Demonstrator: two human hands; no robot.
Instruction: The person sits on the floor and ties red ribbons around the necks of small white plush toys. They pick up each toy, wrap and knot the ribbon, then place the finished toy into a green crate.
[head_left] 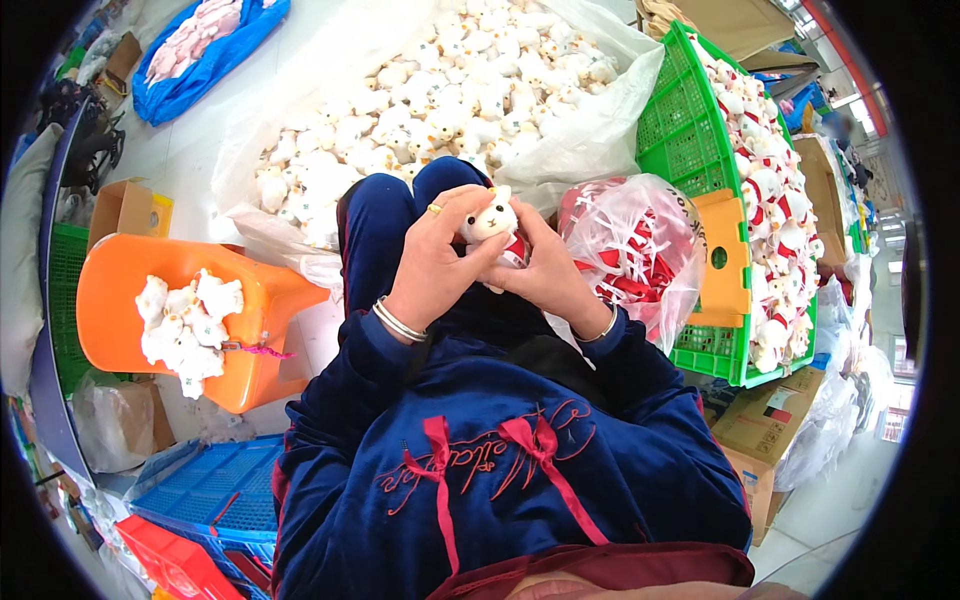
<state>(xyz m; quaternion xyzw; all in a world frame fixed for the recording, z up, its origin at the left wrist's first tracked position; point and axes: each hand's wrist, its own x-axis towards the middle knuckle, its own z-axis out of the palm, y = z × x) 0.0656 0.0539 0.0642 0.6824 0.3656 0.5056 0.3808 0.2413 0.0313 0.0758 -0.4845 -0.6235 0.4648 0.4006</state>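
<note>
The white plush toy (490, 222) is between my two hands above my lap (375, 225), to the right of the orange stool (110, 300) and well apart from it. Its face is turned up, and a red garment (515, 252) shows on its body, partly hidden by my fingers. My left hand (430, 255), the one nearer the stool, grasps the toy from that side. My right hand (555, 270) grasps it from the opposite side, fingers and thumb bent around it. On the stool lies a cluster of white plush pieces (185, 330), with a pink cord (268, 351) at its right edge. Beyond the stool and to its right, a big heap of white toys (470, 90) spreads over translucent sheeting (610, 110). Right of the stool, past my lap, is a clear bag (678, 215) of red and white pieces; farther right, a green crate (685, 150) holds white toys dressed in red (765, 200). Beyond the stool is a blue bag (165, 100) of pink items (195, 45); on its near side, a blue crate (215, 490).
</note>
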